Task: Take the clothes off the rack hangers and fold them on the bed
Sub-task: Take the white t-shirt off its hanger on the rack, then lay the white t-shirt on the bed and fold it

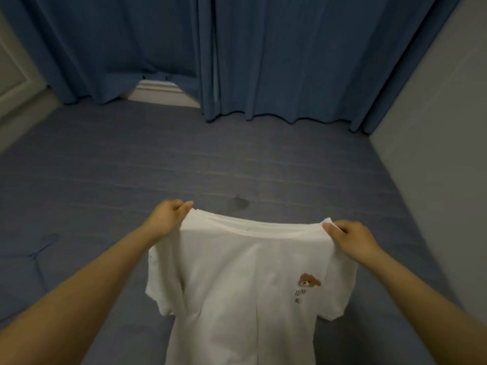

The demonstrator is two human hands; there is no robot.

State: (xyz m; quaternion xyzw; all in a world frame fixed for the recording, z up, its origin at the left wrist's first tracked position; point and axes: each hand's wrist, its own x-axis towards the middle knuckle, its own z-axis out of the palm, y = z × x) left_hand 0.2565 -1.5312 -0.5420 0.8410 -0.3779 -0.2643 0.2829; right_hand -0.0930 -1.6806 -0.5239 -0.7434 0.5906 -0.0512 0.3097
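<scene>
Holding: a white T-shirt [247,280] is stretched between both hands above the bed [105,167], off its hanger and not yet laid down.
Left hand: the left hand [166,219] has its fingers [181,205] pinched shut on one shoulder seam, so that side cannot slump.
Right hand: the right hand [353,239] has its fingers [330,227] closed on the other shoulder (a small tuft of cloth pokes up past them).
Why the shoulders: gripped at both top corners, the shirt hangs by its own weight, collar taut between the hands, sleeves and body dropping straight, which likely sets it up to be lowered flat.
Print: a small brown bear [308,281] with dark lettering below it faces the camera, so the front is toward the person.
Bed: the blue-grey sheet ahead of the shirt lies open, with room to spread it.
Surroundings: blue curtains [263,61] hang down to the far edge of the bed; neither rack nor hangers are in view.
Stage: judged as just before the fold.
</scene>
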